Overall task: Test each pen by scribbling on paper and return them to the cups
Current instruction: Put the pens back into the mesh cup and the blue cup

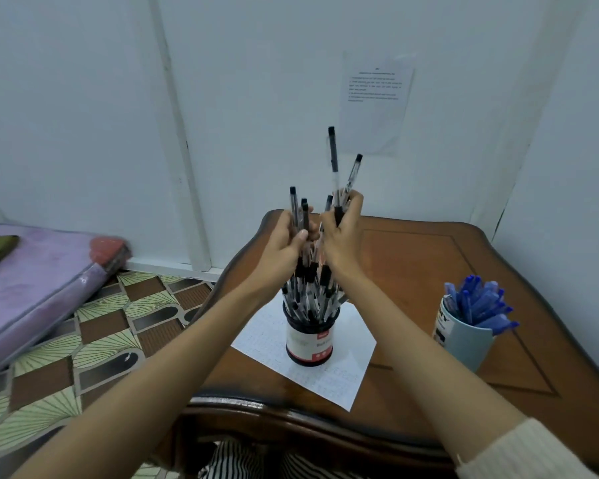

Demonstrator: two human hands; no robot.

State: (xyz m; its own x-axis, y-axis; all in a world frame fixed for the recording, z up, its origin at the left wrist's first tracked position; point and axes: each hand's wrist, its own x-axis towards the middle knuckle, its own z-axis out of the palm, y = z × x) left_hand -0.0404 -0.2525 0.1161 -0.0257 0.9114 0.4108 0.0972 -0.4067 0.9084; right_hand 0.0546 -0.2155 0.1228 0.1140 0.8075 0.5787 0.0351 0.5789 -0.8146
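Observation:
A black and white cup (309,344) stands on a white sheet of paper (263,335) on the wooden table (412,271). It is packed with several black-capped clear pens (308,295). My left hand (284,243) grips a few of these pens above the cup, their caps pointing up. Beside it, my right hand (341,233) grips another small bunch of black pens (333,160), two of them sticking up high. A light blue mug (462,340) at the right holds several blue pens (481,302).
A printed notice (376,98) is stuck to the white wall behind the table. A purple mattress (32,288) lies on the patterned floor (101,326) at the left. The table's curved front edge (291,416) is close to my striped clothing.

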